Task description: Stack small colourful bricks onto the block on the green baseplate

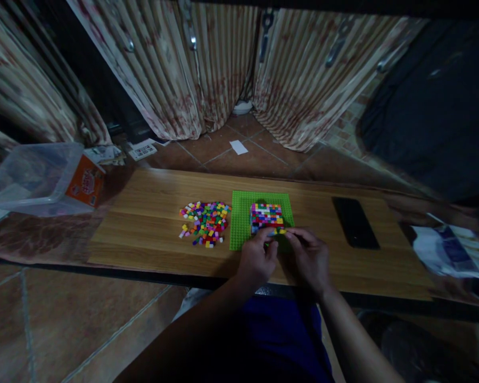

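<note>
Between the fingertips of both hands is a short row of small toy bricks [278,232], yellow with some blue and darker pieces. My left hand [258,259] pinches its left end, and my right hand [312,259] closes on its right end. Just beyond the fingers, a block of many-coloured bricks [266,214] stands on the green baseplate [240,223]. The hands partly hide the near edge of the block and of the plate. Whether the held row touches the block, I cannot tell.
A pile of loose coloured bricks [207,221] lies left of the plate on the wooden board [143,213]. A black phone-like slab [355,222] rests to the right. A clear plastic box [35,181] stands at far left, a white-and-blue packet [455,250] at far right.
</note>
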Demonstrator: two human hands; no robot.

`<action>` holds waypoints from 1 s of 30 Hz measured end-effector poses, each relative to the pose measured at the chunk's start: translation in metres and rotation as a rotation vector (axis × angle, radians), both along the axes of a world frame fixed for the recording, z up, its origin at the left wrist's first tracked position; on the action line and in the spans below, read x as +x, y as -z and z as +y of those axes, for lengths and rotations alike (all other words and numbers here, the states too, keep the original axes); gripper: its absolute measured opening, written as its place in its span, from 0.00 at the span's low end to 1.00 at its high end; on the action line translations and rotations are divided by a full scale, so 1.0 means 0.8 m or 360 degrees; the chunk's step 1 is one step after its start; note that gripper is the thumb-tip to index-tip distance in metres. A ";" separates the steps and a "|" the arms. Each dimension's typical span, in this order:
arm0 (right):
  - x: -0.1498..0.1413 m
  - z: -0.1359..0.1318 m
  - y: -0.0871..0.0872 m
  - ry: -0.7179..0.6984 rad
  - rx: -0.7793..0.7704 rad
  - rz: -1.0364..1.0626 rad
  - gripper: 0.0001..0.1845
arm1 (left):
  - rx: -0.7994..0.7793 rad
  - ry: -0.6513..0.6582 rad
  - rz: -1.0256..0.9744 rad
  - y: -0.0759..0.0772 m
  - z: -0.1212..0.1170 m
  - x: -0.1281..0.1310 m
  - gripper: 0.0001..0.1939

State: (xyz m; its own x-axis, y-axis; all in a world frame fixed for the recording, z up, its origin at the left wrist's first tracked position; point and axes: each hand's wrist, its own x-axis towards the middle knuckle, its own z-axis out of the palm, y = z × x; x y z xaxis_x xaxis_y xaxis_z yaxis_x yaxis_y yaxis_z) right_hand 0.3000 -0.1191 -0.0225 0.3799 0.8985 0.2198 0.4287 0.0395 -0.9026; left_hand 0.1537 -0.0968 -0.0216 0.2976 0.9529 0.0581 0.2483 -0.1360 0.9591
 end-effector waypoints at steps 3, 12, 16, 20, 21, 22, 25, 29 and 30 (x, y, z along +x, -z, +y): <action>0.000 0.002 0.002 -0.0018 0.0024 -0.0007 0.10 | 0.0024 0.0054 0.0053 -0.002 -0.004 -0.001 0.21; -0.008 0.009 0.005 0.0149 -0.0137 0.0430 0.10 | 0.0017 0.0166 0.0190 -0.007 -0.007 0.002 0.25; -0.011 0.013 0.001 0.0210 -0.0238 0.0689 0.11 | 0.0074 0.0180 0.0238 -0.004 -0.008 0.003 0.25; -0.013 0.015 -0.003 0.0211 -0.0276 0.0752 0.11 | 0.0149 0.0183 0.0317 0.002 -0.008 0.005 0.25; -0.014 0.015 -0.004 0.0218 -0.0270 0.0744 0.11 | 0.0165 0.0187 0.0344 0.002 -0.008 0.005 0.25; -0.014 0.016 -0.005 0.0228 -0.0266 0.0731 0.10 | 0.0178 0.0192 0.0370 0.002 -0.008 0.005 0.25; -0.018 0.018 -0.010 0.0258 -0.0293 0.0674 0.09 | 0.0212 0.0208 0.0434 0.000 -0.007 0.006 0.24; -0.019 0.020 -0.015 0.0285 -0.0358 0.0613 0.10 | 0.0294 0.0232 0.0545 0.000 -0.007 0.005 0.24; -0.019 0.020 -0.016 0.0275 -0.0356 0.0602 0.10 | 0.0323 0.0237 0.0589 0.000 -0.007 0.005 0.24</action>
